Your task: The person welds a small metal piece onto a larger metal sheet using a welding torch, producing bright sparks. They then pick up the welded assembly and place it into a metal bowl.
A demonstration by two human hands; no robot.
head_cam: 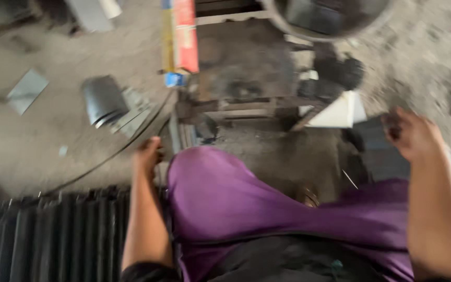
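Dusty floor, red-yellow box (179, 35) upper middle, hands' (148, 154) grip blurred, cannot tell

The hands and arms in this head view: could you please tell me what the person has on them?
Both forearms are bare, with no gloves on the left hand or the right hand. A dark sleeve edge shows at the left elbow. The picture is blurred, so finer marks cannot be told.

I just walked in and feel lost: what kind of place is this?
Probably a small metal workshop. Cut sheet-metal pieces lie on a gritty concrete floor, a stack of dark ribbed metal parts sits by the left hand, and a grimy metal stand is ahead.
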